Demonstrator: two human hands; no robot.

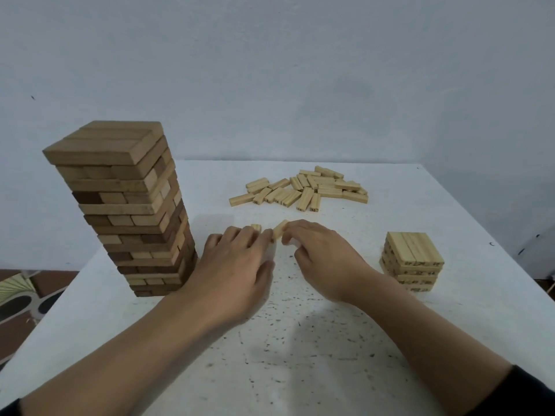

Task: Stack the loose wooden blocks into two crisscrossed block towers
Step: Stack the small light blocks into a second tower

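A tall crisscrossed tower of brown wooden blocks (132, 205) stands at the left of the white table (300, 340). At the right sits a short stack of pale blocks (413, 261), several layers high. A heap of loose pale blocks (303, 189) lies at the back centre. In the middle, my left hand (240, 265) holds a pale block (256, 227) whose end shows above the fingers. My right hand (321, 259) pinches another pale block (280, 229) at its fingertips, just beside the left hand. The rest of both blocks is hidden by the fingers.
The table top is speckled with dark marks. Its left edge drops off to a tiled floor (27, 292). A plain pale wall (270, 70) rises right behind the table's back edge.
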